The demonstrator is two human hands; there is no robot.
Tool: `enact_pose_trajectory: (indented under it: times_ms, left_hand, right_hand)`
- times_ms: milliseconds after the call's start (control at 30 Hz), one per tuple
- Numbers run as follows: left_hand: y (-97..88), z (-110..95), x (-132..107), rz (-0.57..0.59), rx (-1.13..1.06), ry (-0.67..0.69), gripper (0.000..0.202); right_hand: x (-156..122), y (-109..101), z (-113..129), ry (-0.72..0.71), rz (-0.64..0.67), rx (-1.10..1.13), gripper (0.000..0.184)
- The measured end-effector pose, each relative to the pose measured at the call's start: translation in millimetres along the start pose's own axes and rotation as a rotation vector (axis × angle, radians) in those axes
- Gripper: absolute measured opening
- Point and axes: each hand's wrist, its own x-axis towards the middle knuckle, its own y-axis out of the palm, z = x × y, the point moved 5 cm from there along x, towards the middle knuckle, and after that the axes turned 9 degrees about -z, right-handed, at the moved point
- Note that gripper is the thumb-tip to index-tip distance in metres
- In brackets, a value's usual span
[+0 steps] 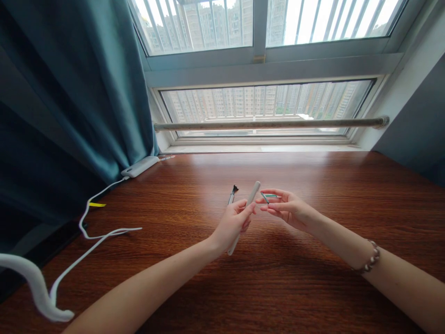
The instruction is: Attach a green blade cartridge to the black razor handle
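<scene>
My left hand is closed around a slim light-grey comb, held slanting, its fine-notched upper end rising past the fingers and its lower end showing beneath. Just beyond that hand is a thin silvery stick with a dark tip; whether the hand also holds it or it lies on the table, I cannot tell. Close on the right, my right hand has a thin teal rubber band stretched over its fingers and thumb. Its fingertips come near the comb and the left fingers. A bracelet circles the right forearm.
Both hands are above a reddish-brown wooden table. On its left side lie a white power bank-like device, a white cable, a yellow strip and a curved white stand. A blue curtain hangs beside the window.
</scene>
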Motion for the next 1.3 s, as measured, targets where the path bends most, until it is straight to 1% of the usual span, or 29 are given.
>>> enact_pose_trajectory:
  times_ms: [133, 267, 333, 533, 733, 933, 1000, 1233, 1300]
  left_hand:
    - [0.8, 2, -1, -0.006, 0.011, -0.005, 0.024]
    - [1.2, 2, -1, -0.004, 0.008, -0.011, 0.025]
    - [1.1, 2, 0, -0.002, 0.008, -0.016, 0.025]
    - [0.9, 1, 0, 0.01, 0.017, -0.017, 0.024]
    - [3.1, 0, -1, 0.027, 0.035, -0.009, 0.024]
    - [2.4, -1, -1, 0.013, 0.027, -0.018, 0.026]
    - [1.8, -1, -1, 0.013, 0.012, -0.014, 0.027]
    - [2.2, -2, -2, 0.029, -0.025, -0.017, 0.025]
    - [3.1, -3, -2, 0.039, -0.032, -0.01, 0.024]
  right_hand:
    - [1, -1, -1, 0.005, -0.02, 0.03, 0.043]
    - [3, -6, -3, -0.019, -0.119, -0.009, 0.036]
    - [3, -8, -5, -0.024, -0.144, -0.033, 0.034]
    - [3, -5, -3, -0.048, -0.111, -0.044, 0.039]
    - [2, 0, -3, -0.058, -0.067, -0.047, 0.024]
    - [2, 2, -4, -0.02, -0.034, 0.113, 0.018]
    - [2, 3, -2, -0.019, -0.019, 0.124, 0.019]
    - [-2, 7, 1, -0.115, -0.016, -0.082, 0.018]
    - [-3, 8, 2, -0.136, -0.008, -0.101, 0.02]
